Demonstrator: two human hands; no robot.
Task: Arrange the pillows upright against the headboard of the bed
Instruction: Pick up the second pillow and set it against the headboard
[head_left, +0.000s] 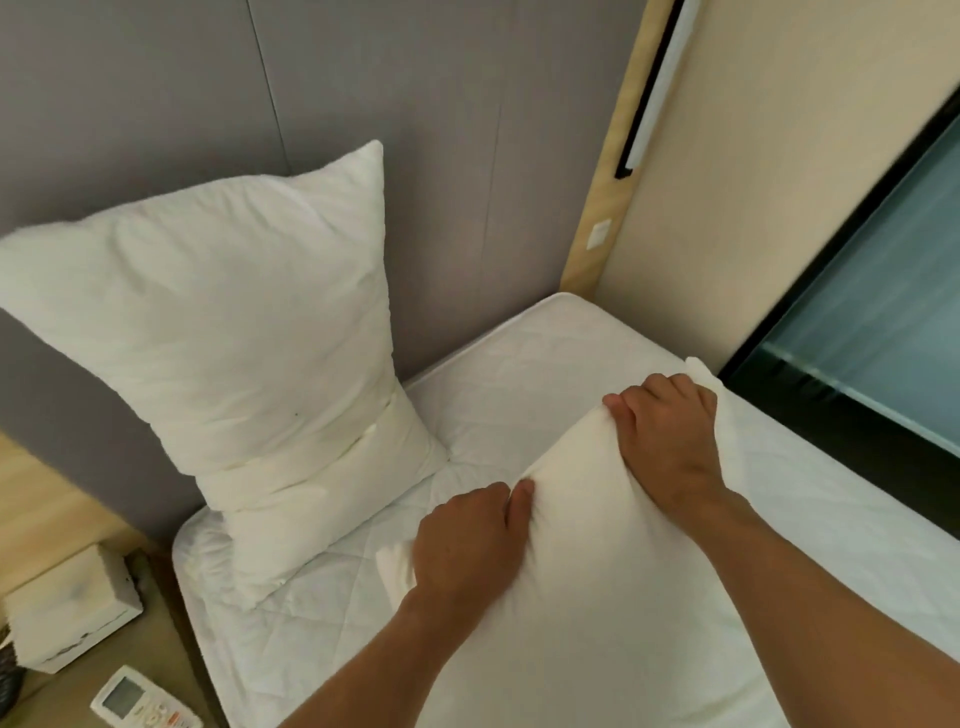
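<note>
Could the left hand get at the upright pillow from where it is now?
Probably yes, once it lets go. The left hand grips the second pillow, but only bare mattress lies between it and the upright pillow leaning on the headboard.

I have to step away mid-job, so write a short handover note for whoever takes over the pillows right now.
Left hand: gripping the second pillow at its near edge.
Right hand: gripping the same pillow at its top corner.
First pillow: upright against the grey headboard, left side. Done.
Left: stand the held pillow up on the mattress against the headboard, right of the first.
</note>
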